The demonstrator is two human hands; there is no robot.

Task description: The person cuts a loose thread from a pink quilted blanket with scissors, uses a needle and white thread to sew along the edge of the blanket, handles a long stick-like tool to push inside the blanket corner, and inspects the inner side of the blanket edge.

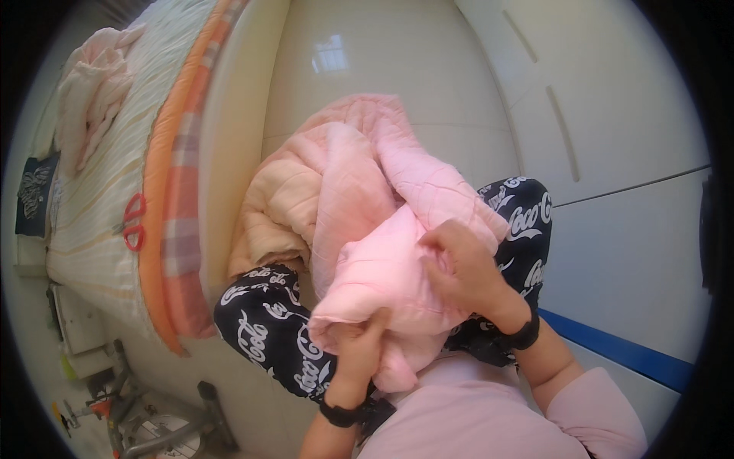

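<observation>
A padded pink quilted garment or cover (367, 269) lies bunched over my lap, between my knees in dark printed trousers. Its far end spreads over the floor, and a peach-coloured part (281, 195) shows at its left. My left hand (361, 344) grips the near left edge of the fabric, with the thumb on top and the fingers hidden in a fold. On the right side, my right hand (464, 269) pinches the pink fabric between thumb and fingers. Each wrist wears a black band.
To the left is a bed with a striped cover (109, 201); red-handled scissors (135, 222) and another pink quilted item (94, 92) lie on it. White cabinets (608, 115) stand at the right. A metal-framed apparatus (166, 430) is at the lower left. Tiled floor (373, 51) shows ahead.
</observation>
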